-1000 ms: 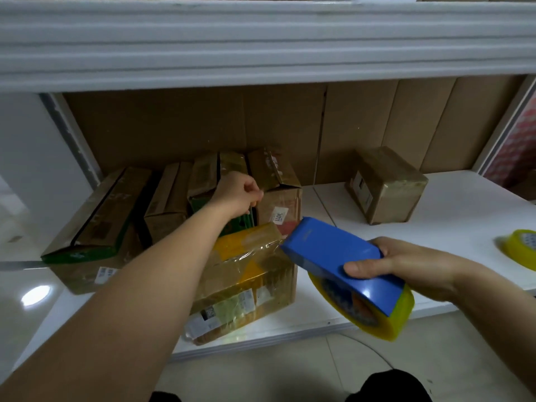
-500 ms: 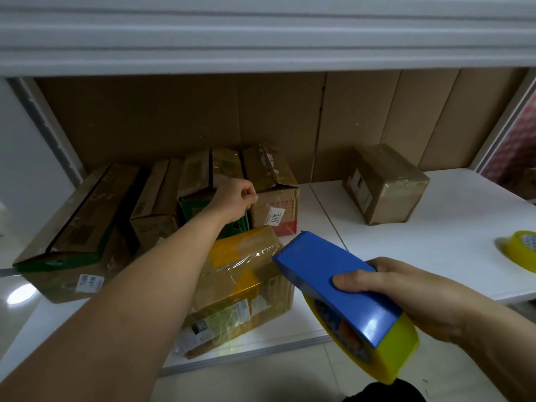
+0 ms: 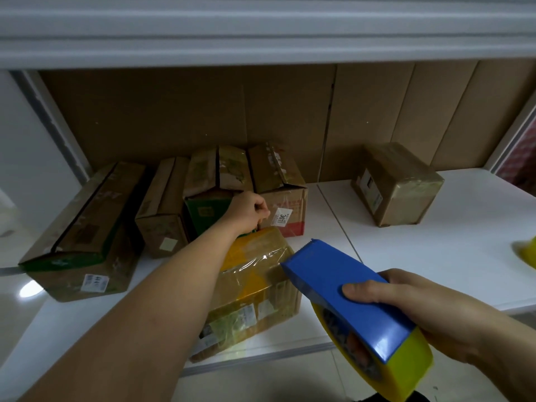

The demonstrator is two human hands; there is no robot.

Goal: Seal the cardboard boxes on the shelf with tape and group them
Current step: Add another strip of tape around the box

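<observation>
A taped cardboard box [image 3: 255, 303] with yellow patches lies at the shelf's front edge. My left hand [image 3: 248, 211] reaches over its far end, fingers curled, pinching what looks like the free end of clear tape [image 3: 261, 261]. The strip runs wrinkled across the box top to a blue tape dispenser [image 3: 333, 274]. My right hand [image 3: 420, 309] grips the dispenser, which holds a yellow tape roll [image 3: 412, 361], just right of the box. Behind stand several boxes in a row: a long box [image 3: 87, 227], a narrow box [image 3: 165, 216], a green-fronted box [image 3: 214, 181] and a red-labelled box [image 3: 278, 181].
A lone sealed box [image 3: 397, 184] sits apart at the back right of the white shelf [image 3: 435, 250]. A second yellow tape roll [image 3: 528, 250] shows at the right edge. The upper shelf board [image 3: 261, 39] hangs low overhead. Cardboard sheets [image 3: 261, 111] line the back.
My left hand has come down from above the box to its far end. My right hand has pulled the dispenser nearer to me and lower, drawing the tape over the box top.
</observation>
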